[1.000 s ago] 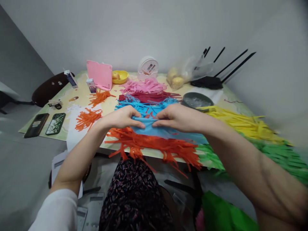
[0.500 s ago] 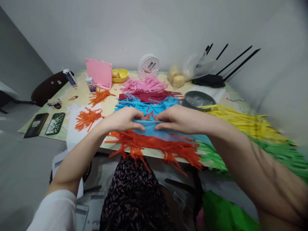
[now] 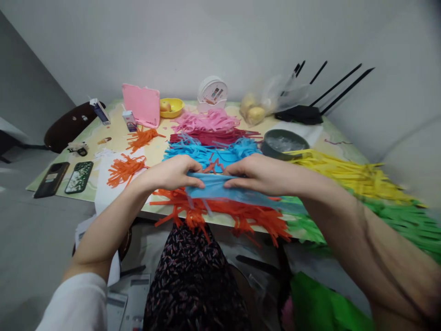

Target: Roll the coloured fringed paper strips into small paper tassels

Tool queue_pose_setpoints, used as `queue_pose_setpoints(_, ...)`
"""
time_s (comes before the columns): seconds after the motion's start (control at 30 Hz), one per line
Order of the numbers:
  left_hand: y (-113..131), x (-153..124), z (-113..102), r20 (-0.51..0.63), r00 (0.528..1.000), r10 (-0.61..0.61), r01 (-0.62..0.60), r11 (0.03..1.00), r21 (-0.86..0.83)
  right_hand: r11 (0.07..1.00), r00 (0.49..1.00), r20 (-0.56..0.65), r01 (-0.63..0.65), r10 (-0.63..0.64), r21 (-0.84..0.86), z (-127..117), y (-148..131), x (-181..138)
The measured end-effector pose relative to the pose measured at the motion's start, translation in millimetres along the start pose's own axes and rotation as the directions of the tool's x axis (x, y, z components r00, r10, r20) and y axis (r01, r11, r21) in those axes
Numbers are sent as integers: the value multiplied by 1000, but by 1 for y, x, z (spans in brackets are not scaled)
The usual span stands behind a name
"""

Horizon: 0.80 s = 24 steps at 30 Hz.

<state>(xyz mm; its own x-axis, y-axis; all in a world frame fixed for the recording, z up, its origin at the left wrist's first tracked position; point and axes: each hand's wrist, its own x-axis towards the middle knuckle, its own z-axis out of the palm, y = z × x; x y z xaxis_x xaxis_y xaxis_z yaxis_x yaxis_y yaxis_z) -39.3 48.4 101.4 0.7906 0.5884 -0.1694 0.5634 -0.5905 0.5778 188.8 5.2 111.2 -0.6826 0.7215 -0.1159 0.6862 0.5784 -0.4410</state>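
Note:
Between both hands a light blue tissue-like sheet [image 3: 213, 186] is stretched above the table's front edge. My left hand [image 3: 182, 174] pinches its left end between thumb and fingers, and my right hand [image 3: 250, 174] grips it a little to the right. Under the sheet lies an orange-red fringed strip [image 3: 234, 214], its tassels hanging over the edge. Just beyond my hands are a blue fringe [image 3: 188, 148], a dark red fringe [image 3: 210, 138] and a pink fringe [image 3: 206, 122]. My right forearm crosses over a green fringe [image 3: 305, 220].
A yellow fringe [image 3: 344, 172] and a dark bowl [image 3: 285, 142] are at right. Behind stand a black router [image 3: 299, 116], a bag of yellow fruit [image 3: 255, 112], a yellow dish [image 3: 176, 106] and a pink tablet case [image 3: 142, 105]. Two phones [image 3: 79, 177] and orange tassels [image 3: 126, 170] lie left.
My hands have drawn slightly apart, the left one moving a little leftward. The blue sheet between them is more exposed, with its loose edge hanging lower over the orange-red fringe.

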Motion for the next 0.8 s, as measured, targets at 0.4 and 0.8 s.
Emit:
queue_pose_setpoints(0.4, -5, -5, 4, -73, 996, 42, -43, 999, -21, 991, 994, -108, 9, 6, 131, 5, 7, -5)
queue_pose_setpoints(0.8, -21, -10, 22, -213, 974, 73, -140, 937, -320, 936, 891, -415, -32, 185, 350, 36, 7, -19)
